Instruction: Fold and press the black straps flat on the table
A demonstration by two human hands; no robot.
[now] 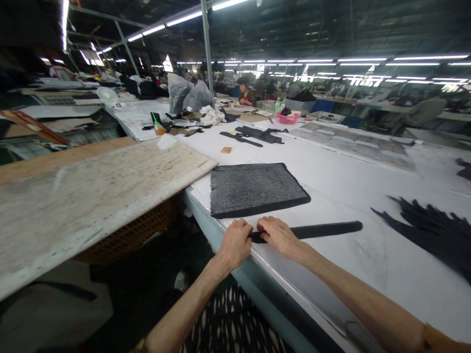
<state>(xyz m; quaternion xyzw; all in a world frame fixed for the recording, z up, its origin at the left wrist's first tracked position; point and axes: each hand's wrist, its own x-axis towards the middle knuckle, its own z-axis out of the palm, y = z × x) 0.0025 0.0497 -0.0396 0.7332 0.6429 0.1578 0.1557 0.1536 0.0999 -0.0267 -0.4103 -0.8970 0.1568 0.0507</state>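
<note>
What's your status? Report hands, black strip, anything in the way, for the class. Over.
Left hand, right hand on black strip, near its left end. Strip lies on white table. Grey ribbed material just beyond, not across it.

- one view, from the camera on the person's head, above the near edge of the white table [338, 176].
- it faces forward and down, across the table, with that edge slanting through the frame.
- nearest the lens, below the table's edge, comes patterned clothing [235, 323]; the left hand [237, 241] and right hand [277, 236] are close too, at the edge.
- it is wide, reaching ceiling lights [184, 18] well beyond the table.
</note>
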